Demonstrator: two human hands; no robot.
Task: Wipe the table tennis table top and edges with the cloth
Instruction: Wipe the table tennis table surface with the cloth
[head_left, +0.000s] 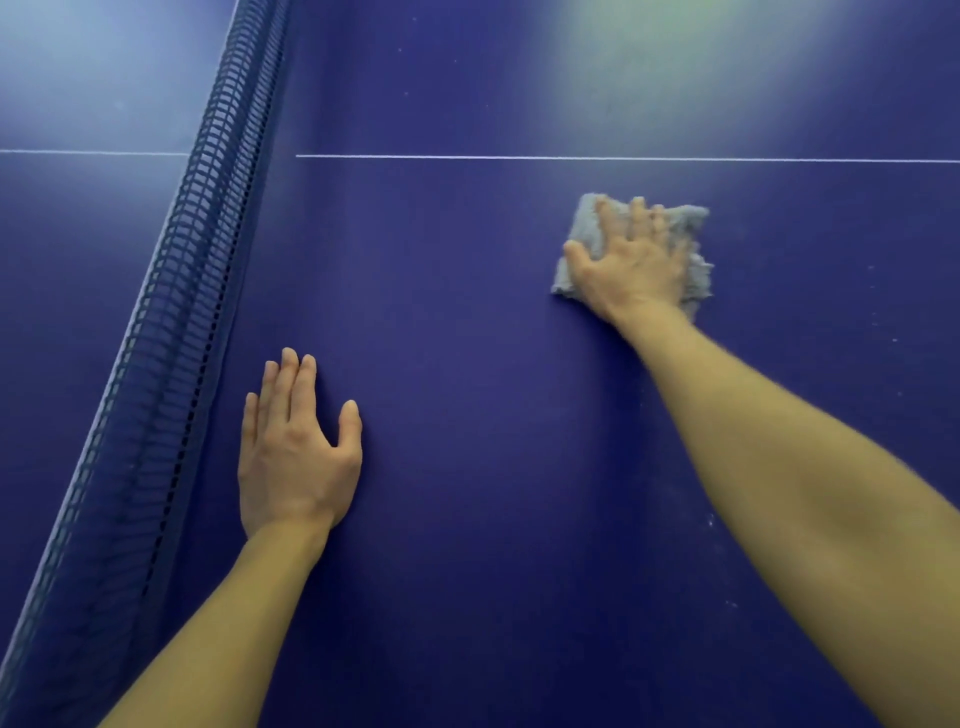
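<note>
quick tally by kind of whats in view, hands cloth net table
hands: 2, left hand flat on the table, right hand pressing the cloth
cloth: 1
net: 1
table: 1
total: 5

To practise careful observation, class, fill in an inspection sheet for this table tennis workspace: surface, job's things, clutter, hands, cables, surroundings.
Surface: blue table tennis table top, white line across it, pale specks at right.
Job's things: grey cloth on the top, nearer than the white line.
Clutter: nothing seen.
Hands: right hand presses the cloth, fingers spread; left hand rests flat on the bare top beside the net.
Cables: nothing seen.
Surroundings: net runs along the left; light glare at far top.
</note>
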